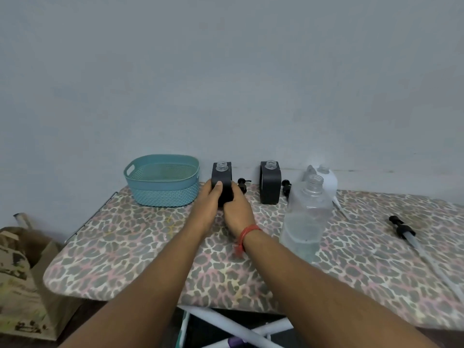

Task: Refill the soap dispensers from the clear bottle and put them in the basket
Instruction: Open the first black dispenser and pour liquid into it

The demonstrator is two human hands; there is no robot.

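Note:
A black soap dispenser [222, 180] with an uncapped clear neck stands just right of the teal basket [163, 182]. My left hand [208, 204] and my right hand [237, 209] both grip its lower body, thumb of the left across its front. A second black dispenser [270, 183] stands open-necked to the right. A white dispenser [329, 180] sits behind the clear bottle [305, 222], which is uncapped and partly filled with liquid. Black pump heads lie beside each black dispenser, one [243, 184] by my right hand and another [286, 188] further right.
A long pump with a tube [404, 231] lies on the right of the leopard-print ironing board [125, 247]. The wall is close behind the objects. A paper bag [22, 280] stands on the floor at the left.

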